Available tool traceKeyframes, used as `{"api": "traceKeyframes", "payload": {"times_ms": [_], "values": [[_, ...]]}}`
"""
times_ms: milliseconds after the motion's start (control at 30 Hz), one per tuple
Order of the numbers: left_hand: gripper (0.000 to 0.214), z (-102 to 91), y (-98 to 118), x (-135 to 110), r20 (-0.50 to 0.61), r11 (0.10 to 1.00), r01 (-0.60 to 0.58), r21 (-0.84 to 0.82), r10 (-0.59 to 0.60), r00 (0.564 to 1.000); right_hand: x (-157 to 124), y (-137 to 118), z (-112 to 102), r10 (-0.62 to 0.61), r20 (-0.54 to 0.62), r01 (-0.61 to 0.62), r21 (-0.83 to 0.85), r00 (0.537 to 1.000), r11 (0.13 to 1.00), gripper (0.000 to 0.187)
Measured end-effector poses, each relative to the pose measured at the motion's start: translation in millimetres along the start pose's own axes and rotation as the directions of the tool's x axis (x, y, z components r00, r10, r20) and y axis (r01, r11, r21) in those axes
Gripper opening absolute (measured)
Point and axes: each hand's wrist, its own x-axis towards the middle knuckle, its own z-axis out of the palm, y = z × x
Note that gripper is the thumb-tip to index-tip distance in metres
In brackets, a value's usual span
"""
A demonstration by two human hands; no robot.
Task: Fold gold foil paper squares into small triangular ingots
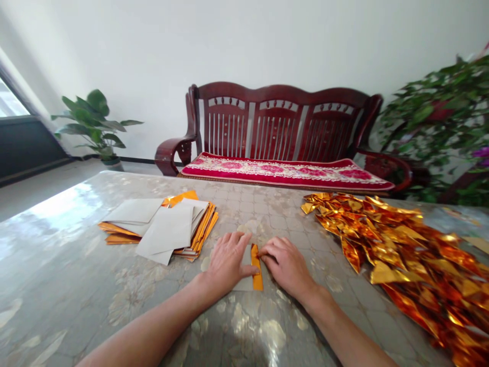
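A sheet of foil paper [257, 278], grey-white with a gold strip folded over along its right side, lies on the table in front of me. My left hand [230, 257] rests flat on the sheet, fingers stretched out and the thumb touching the gold strip. At the right edge of that strip, my right hand [284, 262] has its fingers bent and pinched together on the fold. Much of the sheet is hidden under my left hand. Beyond it to the left is a loose stack of foil paper sheets [171, 229], mostly grey side up.
A large heap of folded gold foil pieces [405, 244] spreads along the right of the table [160, 306], near clear plastic [458, 219]. Past the far edge stands a dark red wooden bench [282, 122] with a red patterned cover [286, 171]. Potted plants [95, 122] flank it.
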Motion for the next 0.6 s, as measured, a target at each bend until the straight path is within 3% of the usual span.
{"api": "traceKeyframes", "payload": {"times_ms": [167, 367, 600], "values": [[0.066, -1.5, -5, 4, 0.086, 0.995, 0.097, 0.027, -0.099, 0.991, 1, -2, 0, -0.014, 0.02, 0.013, 0.025, 1.0, 1.0, 0.011], [0.026, -8.0, -8, 8, 0.149, 0.955, 0.277, -0.105, -0.26, 0.954, 1, -5, -3, -0.005, 0.024, 0.004, 0.043, 1.0, 0.999, 0.007], [0.016, 6.3, -14, 9, 0.044, 0.88, 0.261, -0.397, -0.266, 0.963, 1, -6, -6, 0.007, 0.034, -0.009, 0.061, 0.999, 0.998, 0.011]]}}
